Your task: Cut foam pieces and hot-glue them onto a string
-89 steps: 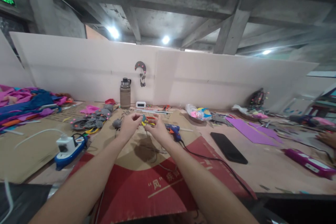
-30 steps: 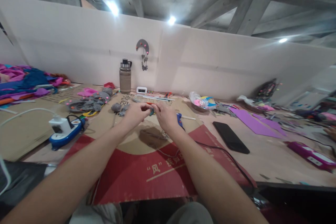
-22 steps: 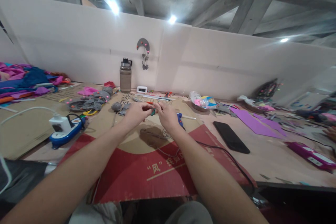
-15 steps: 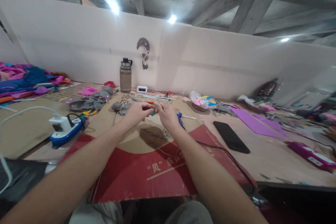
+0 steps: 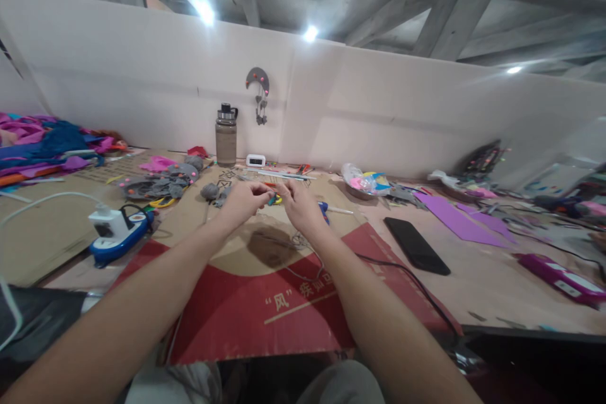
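Note:
My left hand (image 5: 249,201) is closed in a pinch above the middle of the cardboard sheet (image 5: 222,334). A small teal piece (image 5: 271,199), too small to name, shows at its fingertips. Just to the right, my right hand (image 5: 302,207) has its fingers drawn together; whatever they hold is hidden. A narrow gap separates the two hands. Something yellow shows behind that gap. A thin pale cord (image 5: 303,277) lies loosely on the cardboard below the right hand. Beyond my right wrist is a blue tool (image 5: 324,211), mostly covered by the arm.
On the left are a blue power strip (image 5: 113,246) with a white charger and a pile of grey felt pieces (image 5: 175,186). A bottle (image 5: 226,139) and small clock (image 5: 255,161) stand by the wall. At right lie a phone (image 5: 416,245), purple sheets (image 5: 461,221) and a magenta power strip (image 5: 561,279).
My hands have parted slightly at the fingertips, opening a small gap where yellow now shows. The teal piece stays with the left hand. The rest looks unchanged.

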`<state>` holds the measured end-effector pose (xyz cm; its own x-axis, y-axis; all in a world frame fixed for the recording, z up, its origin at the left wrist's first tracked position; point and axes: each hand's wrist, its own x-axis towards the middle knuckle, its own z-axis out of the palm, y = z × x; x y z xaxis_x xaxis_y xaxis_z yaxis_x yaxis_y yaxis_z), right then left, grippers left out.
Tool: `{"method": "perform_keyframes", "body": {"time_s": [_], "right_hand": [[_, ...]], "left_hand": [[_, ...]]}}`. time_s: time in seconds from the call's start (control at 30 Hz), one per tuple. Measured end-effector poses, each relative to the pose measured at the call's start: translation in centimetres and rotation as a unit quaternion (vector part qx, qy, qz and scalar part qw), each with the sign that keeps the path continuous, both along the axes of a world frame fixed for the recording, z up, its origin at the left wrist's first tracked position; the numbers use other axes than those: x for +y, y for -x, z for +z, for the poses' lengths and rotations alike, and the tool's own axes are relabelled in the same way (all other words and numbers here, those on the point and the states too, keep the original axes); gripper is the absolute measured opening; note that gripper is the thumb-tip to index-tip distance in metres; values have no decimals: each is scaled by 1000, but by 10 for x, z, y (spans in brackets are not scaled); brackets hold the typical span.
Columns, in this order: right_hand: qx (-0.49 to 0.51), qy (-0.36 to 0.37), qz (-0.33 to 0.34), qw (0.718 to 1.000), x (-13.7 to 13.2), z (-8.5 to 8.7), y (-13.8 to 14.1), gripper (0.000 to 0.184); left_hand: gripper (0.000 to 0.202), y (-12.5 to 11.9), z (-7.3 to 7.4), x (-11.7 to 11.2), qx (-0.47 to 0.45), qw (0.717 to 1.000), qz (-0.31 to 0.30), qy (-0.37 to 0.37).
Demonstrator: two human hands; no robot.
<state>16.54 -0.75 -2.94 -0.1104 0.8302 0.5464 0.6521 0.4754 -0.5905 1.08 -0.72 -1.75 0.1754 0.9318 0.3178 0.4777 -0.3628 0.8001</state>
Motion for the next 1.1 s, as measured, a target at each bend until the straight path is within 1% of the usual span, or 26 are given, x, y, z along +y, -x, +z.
{"method": "perform_keyframes", "body": {"time_s": [0.07, 0.13, 0.17, 0.27, 0.3, 0.43, 0.6, 0.67, 0.8, 0.87, 0.97, 1.1], "right_hand": [[7, 0, 6, 1000, -3, 1, -1, 23], [5, -9, 22, 1000, -4, 1, -3, 24], [-2, -18, 27, 999, -4, 1, -4, 21], [-29, -51, 16, 998, -2, 0, -6, 7], [-35, -59, 8, 998, -1, 0, -7, 5], [-62, -72, -19, 995, -1, -1, -8, 7], [-88, -65, -64, 992, -3, 0, -4, 14], [-79, -54, -71, 993, -3, -1, -1, 17], [-47, -32, -61, 997, -5, -4, 6, 20], [-24, -24, -57, 998, -6, -6, 9, 22], [2, -9, -48, 999, -7, -8, 11, 23], [21, 4, -48, 999, -6, -9, 10, 24]], "left_hand": [[26, 3, -2, 4, -1, 1000, 20, -9], [26, 6, -3, 7, -8, 999, 36, -11], [26, 7, -3, 8, -14, 999, 42, -11], [25, 8, -2, 9, -27, 998, 49, -9], [24, 8, -2, 8, -32, 998, 47, -8], [22, 7, -2, 8, -64, 998, 24, 3], [19, 3, -1, 6, -113, 993, -17, 17], [17, 2, 0, 4, -110, 994, -8, 12], [12, -1, -2, 3, -107, 993, 19, -40], [13, -3, -5, 4, -129, 991, 6, -34], [18, -7, -9, 5, -178, 983, -35, 9], [24, -12, -10, 1, -225, 968, -93, 57]]}}
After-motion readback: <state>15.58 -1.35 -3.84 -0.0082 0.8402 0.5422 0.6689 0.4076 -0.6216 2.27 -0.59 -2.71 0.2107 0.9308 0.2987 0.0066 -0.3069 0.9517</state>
